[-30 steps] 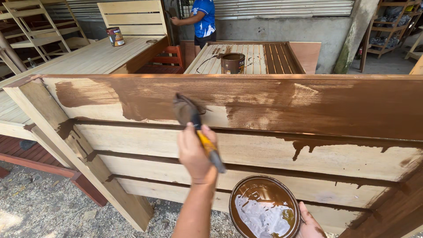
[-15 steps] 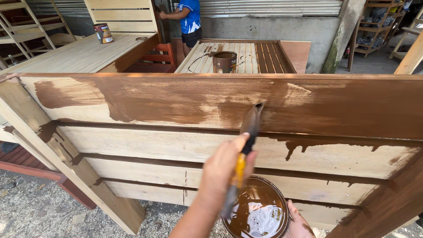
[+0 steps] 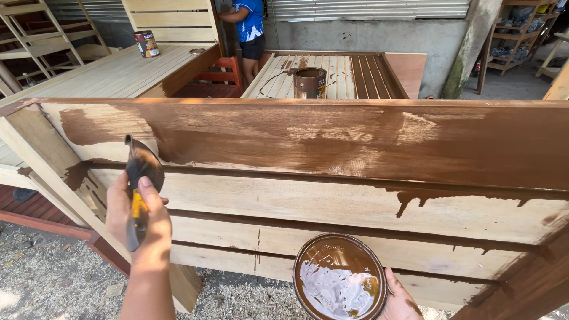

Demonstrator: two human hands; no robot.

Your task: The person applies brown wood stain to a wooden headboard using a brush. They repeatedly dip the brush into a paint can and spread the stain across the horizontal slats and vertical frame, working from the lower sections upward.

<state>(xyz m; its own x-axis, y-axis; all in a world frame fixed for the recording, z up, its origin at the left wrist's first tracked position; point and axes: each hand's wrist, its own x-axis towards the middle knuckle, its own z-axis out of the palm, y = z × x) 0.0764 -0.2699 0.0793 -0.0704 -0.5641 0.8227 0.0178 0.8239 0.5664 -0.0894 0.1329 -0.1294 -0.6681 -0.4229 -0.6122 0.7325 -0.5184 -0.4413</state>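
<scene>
Nearest, the right hand (image 3: 400,299) holds an open tin of brown stain (image 3: 339,277) below the slatted wooden panel (image 3: 355,207). The left hand (image 3: 137,216) is closed in a firm grip around the paintbrush (image 3: 141,178), whose bristles touch the left end of the panel. The tin looks tilted, so the stain may spill; drips already run under the top board. Behind the panel a second brown tin (image 3: 310,82) stands on a slatted frame, and further left a can with a red label (image 3: 146,43) stands on a table. A person in a blue shirt (image 3: 249,24) works beyond.
</scene>
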